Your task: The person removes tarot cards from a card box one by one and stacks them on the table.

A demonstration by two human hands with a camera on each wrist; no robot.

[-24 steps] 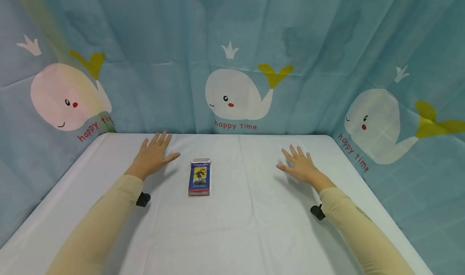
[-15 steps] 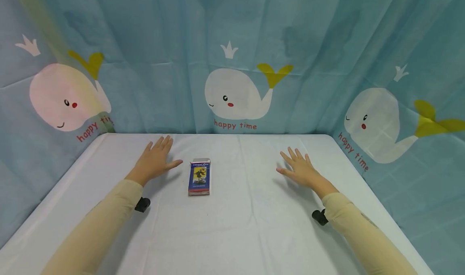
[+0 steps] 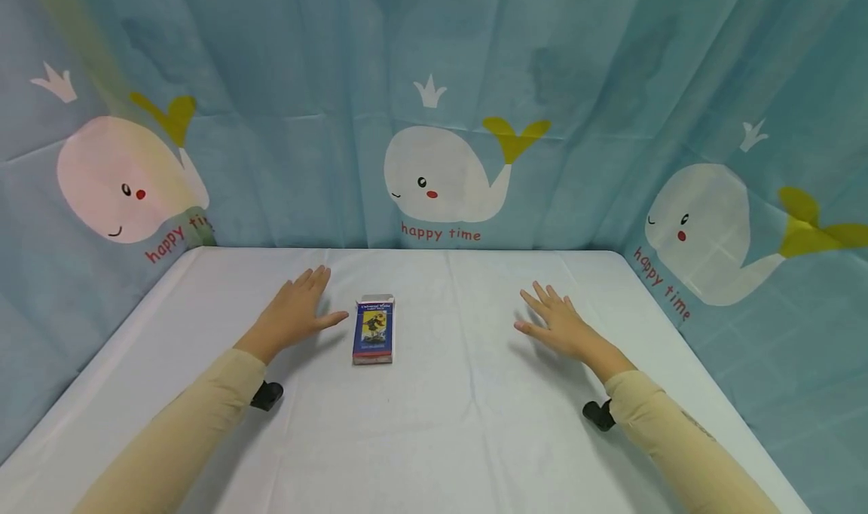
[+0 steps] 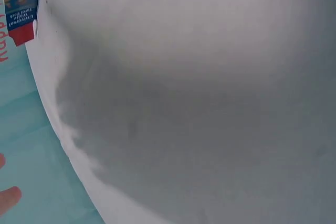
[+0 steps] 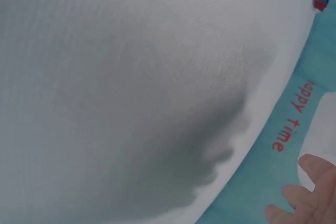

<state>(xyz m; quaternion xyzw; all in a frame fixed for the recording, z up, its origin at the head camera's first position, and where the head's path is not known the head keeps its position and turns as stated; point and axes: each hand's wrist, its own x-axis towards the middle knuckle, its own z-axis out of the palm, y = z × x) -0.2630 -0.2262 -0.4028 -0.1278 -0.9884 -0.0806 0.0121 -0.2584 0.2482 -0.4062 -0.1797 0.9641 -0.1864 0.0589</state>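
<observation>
Both your left hand (image 3: pixel 291 314) and your right hand (image 3: pixel 564 330) hover, holding nothing, over the white table (image 3: pixel 407 439). Your left thumb stands apart from the closer-set fingers, just left of the card box (image 3: pixel 373 329); your right fingers are spread, well right of it. The box lies flat, slightly left of centre. For a clean grip, pinch its long sides lightly (the far flap (image 3: pixel 377 298) looks loose).

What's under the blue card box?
The blue card box lies on the white cloth, which shows all around it. The patch directly beneath is covered; whether anything thin lies there can't be seen.
</observation>
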